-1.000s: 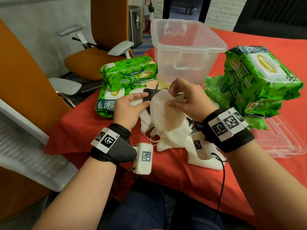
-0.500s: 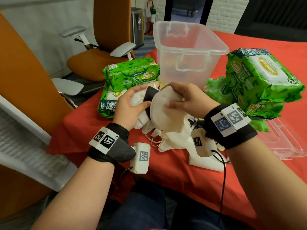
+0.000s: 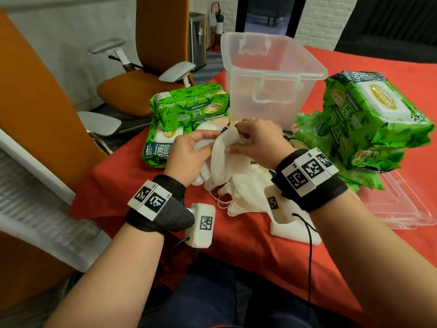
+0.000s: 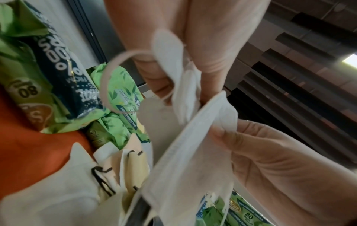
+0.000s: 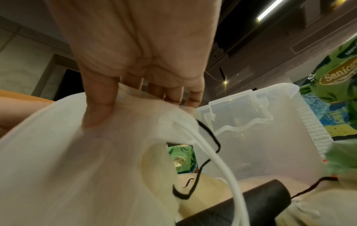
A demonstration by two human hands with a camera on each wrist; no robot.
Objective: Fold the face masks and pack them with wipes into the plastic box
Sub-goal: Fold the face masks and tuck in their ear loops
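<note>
Fingers (image 3: 234, 147) of both hands pinching the soft white fabric face mask (image 3: 222, 159), clear plastic box (image 3: 272, 74) straight ahead, nearer the right hand (image 3: 257, 143).

box (image 3: 274, 74) behind masks (image 3: 238, 192) | wipes (image 3: 189, 107) left, wipes (image 3: 376, 124) right | lid (image 3: 402, 209) under right wipes

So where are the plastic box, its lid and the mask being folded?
plastic box (image 3: 272, 74): head view, near rim.
box lid (image 3: 402, 209): head view, clear flat panel.
white face mask (image 3: 222, 152): head view, panel between both hands.
</note>
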